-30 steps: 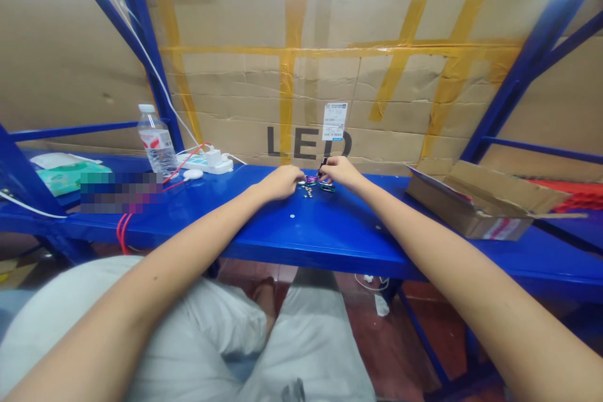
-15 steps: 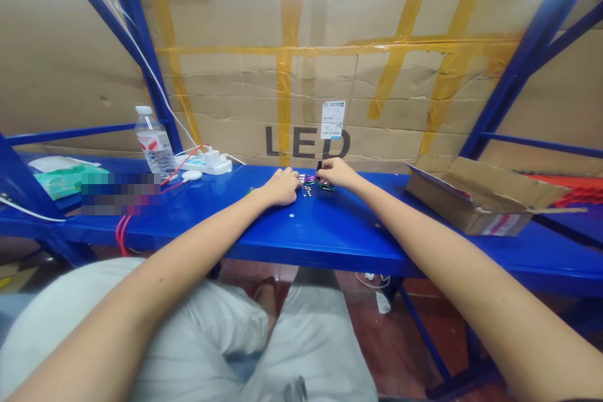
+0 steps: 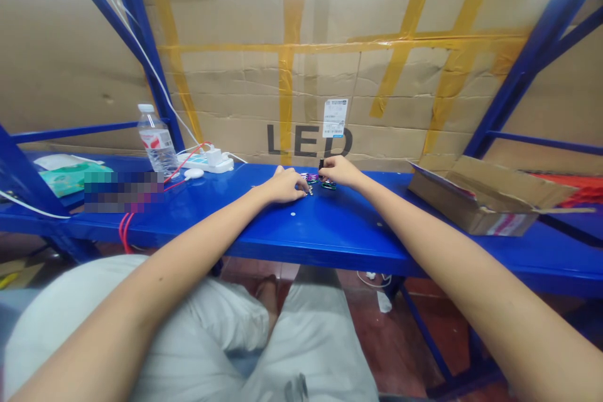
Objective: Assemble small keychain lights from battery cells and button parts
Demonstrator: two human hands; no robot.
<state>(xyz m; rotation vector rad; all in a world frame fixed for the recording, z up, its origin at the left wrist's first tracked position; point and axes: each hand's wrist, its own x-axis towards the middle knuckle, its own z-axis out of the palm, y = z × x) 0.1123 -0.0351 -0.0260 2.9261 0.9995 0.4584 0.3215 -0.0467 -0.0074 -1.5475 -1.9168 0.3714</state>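
My left hand (image 3: 285,186) rests on the blue tabletop, its fingers curled together with the tips at a few small gold-coloured pieces (image 3: 310,190). Whether a piece is between those fingertips is too small to see. My right hand (image 3: 343,171) pinches a small black upright object (image 3: 321,165), whose kind I cannot make out. Just behind the left fingertips lie shiny purple pieces (image 3: 309,177). Below the right fingers are shiny green pieces (image 3: 329,186), partly dark and too small to name.
A water bottle (image 3: 157,144) and a white power strip (image 3: 219,163) stand on the left, beside a green packet (image 3: 78,177) and red cables (image 3: 124,232). An open cardboard box (image 3: 490,218) is at the right. Behind the table (image 3: 264,232) stands a large taped carton (image 3: 226,94).
My left fingers have shifted slightly right and forward onto the gold-coloured pieces, covering some of them. The right hand still pinches the black object in about the same place.
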